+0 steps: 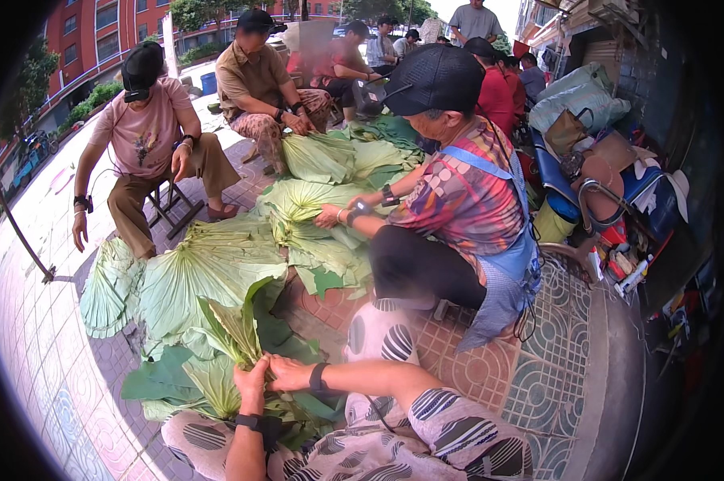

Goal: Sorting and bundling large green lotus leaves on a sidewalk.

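Note:
In front of my knees, my left hand [252, 380] and my right hand [288, 371] meet at the gathered base of a bunch of large green leaves [241, 333], likely lotus leaves. Both hands grip the bunch, whose folded blades stand up above my fingers. Below and around it lie more loose leaves [163, 376], some dark green, some pale with fanned veins. A broad pile of pale, folded leaves [214, 270] spreads just beyond. Each of my wrists wears a black band.
At the right, a person in a patterned shirt [470, 186] handles leaves close by. Two seated people [151, 132] [259, 78] are across the pile. Bags, hats and a blue bench [548, 162] crowd the wall. A thin pole [19, 234] stands at the left.

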Demonstrator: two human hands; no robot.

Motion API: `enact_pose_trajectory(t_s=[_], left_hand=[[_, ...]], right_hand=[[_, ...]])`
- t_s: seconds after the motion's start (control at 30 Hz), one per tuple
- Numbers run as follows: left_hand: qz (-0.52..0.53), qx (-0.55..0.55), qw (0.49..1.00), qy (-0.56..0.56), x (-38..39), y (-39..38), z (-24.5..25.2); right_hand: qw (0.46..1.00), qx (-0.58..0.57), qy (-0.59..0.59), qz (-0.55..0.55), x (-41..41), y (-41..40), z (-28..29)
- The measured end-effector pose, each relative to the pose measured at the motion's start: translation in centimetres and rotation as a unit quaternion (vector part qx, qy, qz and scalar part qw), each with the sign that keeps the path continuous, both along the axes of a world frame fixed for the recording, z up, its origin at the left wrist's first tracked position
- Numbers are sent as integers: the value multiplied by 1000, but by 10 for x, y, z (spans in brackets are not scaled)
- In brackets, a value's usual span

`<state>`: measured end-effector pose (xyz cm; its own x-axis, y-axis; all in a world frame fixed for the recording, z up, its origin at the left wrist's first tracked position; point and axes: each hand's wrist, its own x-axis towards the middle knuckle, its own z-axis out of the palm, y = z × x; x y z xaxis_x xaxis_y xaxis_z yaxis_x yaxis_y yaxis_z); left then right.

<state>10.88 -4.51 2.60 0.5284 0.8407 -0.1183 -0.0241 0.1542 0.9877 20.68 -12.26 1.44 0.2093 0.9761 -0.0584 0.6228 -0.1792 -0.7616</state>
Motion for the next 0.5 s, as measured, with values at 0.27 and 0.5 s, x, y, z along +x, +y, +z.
enact_pose_trajectory(t_s=[0.27, 0.5], left_hand=[[66, 39, 996, 41, 2, 8, -21], [89, 21, 995, 50, -1, 21, -29]], right_hand=[[997, -28, -9, 65, 0, 4, -6], [995, 19, -32, 94, -4, 3, -11]])
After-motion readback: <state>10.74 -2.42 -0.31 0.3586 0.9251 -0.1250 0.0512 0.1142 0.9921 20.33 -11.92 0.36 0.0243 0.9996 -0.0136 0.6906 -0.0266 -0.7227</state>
